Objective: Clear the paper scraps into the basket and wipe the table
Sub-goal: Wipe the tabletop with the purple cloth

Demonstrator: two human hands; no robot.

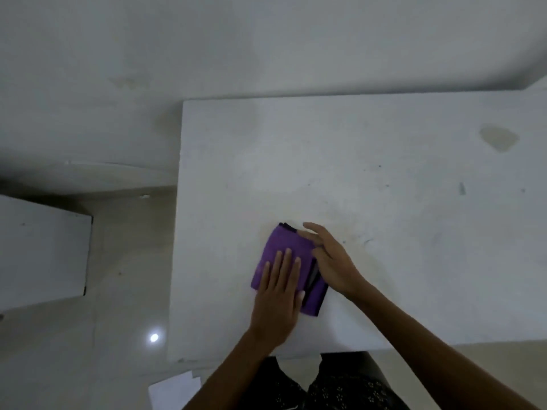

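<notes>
Head view: a white tabletop (384,202) is seen from above, set against a pale wall (207,39). A dull yellowish stain (498,138) is seen near its far right corner, and a small greenish mark (461,188) lies nearer the middle right; faint specks and scuffs are scattered between them. To the left, a glossy floor (118,335) is shown with a bright spot of reflected light (154,337), and a second white surface (41,253) is cut off by the left edge. A few white paper sheets (173,390) are seen lying on the floor just beyond the tabletop's near left corner. Dark patterned clothing (340,389) is visible below the near edge. Nothing is placed between the hands and the rest of the tabletop. A purple cloth (284,241) is laid flat near the tabletop's near edge, left of centre; it is folded into a rough rectangle, with darker edging shown at its far corner and along its right side. The left hand (278,300) is pressed palm down on the cloth, fingers straight and close together, pointing away. The right hand (334,261) is held open against the cloth's right edge, fingers extended toward its far corner; whether its thumb is tucked under a fold cannot be told.
</notes>
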